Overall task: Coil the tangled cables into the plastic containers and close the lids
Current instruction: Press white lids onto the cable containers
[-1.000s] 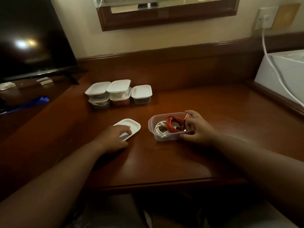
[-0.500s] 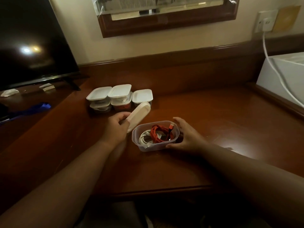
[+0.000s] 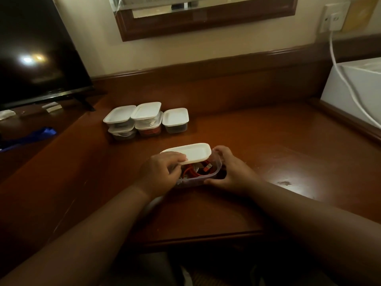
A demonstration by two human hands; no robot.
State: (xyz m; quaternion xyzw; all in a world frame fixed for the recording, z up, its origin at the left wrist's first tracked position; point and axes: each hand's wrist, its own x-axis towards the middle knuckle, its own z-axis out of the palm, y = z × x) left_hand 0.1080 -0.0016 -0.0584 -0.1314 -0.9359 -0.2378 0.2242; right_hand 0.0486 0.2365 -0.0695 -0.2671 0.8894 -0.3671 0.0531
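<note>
A clear plastic container (image 3: 214, 176) sits on the wooden desk in front of me. Coiled inside it is a red cable (image 3: 192, 170), its plug end showing near the right rim. My left hand (image 3: 159, 174) holds a white lid (image 3: 190, 152) tilted over the container's far half; the near half stays uncovered. My right hand (image 3: 232, 172) grips the container's right side, fingers wrapped around its wall.
Several closed lidded containers (image 3: 147, 120) are stacked at the back left of the desk (image 3: 268, 145). A black TV screen (image 3: 37, 54) stands far left, a white appliance (image 3: 354, 89) with a white power cord at the right. The desk's front edge lies below my wrists.
My left hand picked the lid off the desk and brought it over the container. My right hand slid the container leftward toward me and kept holding it.
</note>
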